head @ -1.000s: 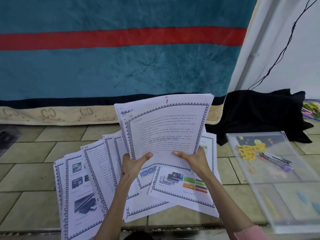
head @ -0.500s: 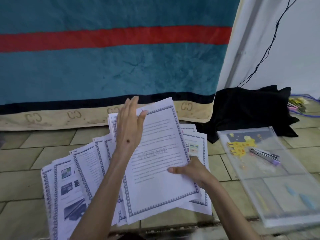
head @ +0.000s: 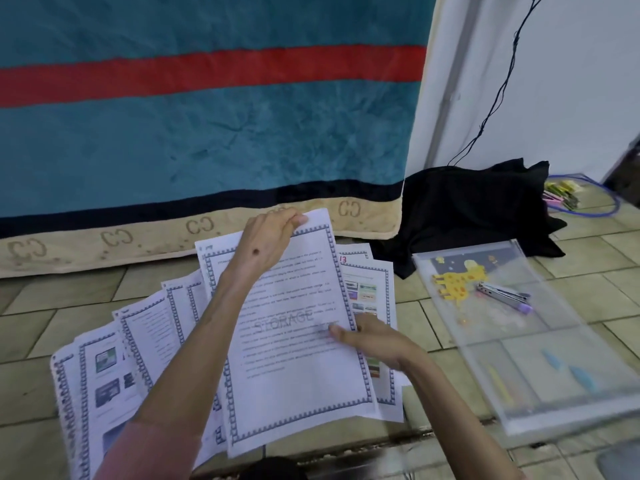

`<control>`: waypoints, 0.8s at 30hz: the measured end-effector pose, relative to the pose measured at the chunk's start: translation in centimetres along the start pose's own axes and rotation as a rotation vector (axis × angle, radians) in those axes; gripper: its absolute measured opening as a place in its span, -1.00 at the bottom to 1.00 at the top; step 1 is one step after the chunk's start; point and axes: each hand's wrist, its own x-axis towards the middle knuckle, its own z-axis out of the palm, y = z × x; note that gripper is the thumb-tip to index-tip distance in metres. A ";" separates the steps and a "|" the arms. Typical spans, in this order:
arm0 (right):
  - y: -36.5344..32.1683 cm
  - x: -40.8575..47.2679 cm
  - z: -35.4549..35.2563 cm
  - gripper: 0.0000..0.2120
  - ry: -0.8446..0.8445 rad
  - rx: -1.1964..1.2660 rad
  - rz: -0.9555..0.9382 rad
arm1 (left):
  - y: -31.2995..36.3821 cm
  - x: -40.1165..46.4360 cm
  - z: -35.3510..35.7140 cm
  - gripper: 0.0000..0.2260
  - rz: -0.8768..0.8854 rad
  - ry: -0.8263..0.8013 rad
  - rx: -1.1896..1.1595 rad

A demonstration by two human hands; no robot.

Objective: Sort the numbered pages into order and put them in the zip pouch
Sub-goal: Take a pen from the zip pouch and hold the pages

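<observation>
Several printed pages with blue patterned borders lie fanned on the tiled floor (head: 41, 334). The top page (head: 294, 375) carries a grey STORAGE watermark. My left hand (head: 266, 244) pinches that page's top edge. My right hand (head: 367, 337) holds its right edge, thumb on the sheet. To the right, a page marked 13 in red (head: 363, 271) peeks out from under it. More pages with pictures (head: 100, 375) spread to the left. The clear zip pouch (head: 540, 368), printed with a yellow giraffe, lies flat on the floor to the right, apart from both hands.
A stapler and a purple-tipped pen (head: 502, 296) lie on the pouch. A black cloth heap (head: 467, 209) sits behind it. A teal blanket with a red stripe (head: 207, 133) hangs across the back. Coloured pens and a blue cable (head: 568, 195) lie at the far right.
The raised stack has come down onto the fanned pages. My left hand moved from its bottom edge up over the sheet to pinch its top edge. My right hand stays at the right edge.
</observation>
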 end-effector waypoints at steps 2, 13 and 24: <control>-2.0 0.9 -1.1 -0.74 0.189 -0.039 -0.127 | 0.1 0.2 0.4 -0.74 0.047 0.007 0.035; -3.0 4.5 -3.1 -0.53 0.647 -0.105 -0.354 | 1.0 0.6 3.9 -0.73 0.199 -0.041 0.054; -1.0 4.7 -5.0 -0.52 0.733 -0.055 -0.286 | 2.5 2.1 6.5 -0.72 0.191 -0.088 0.033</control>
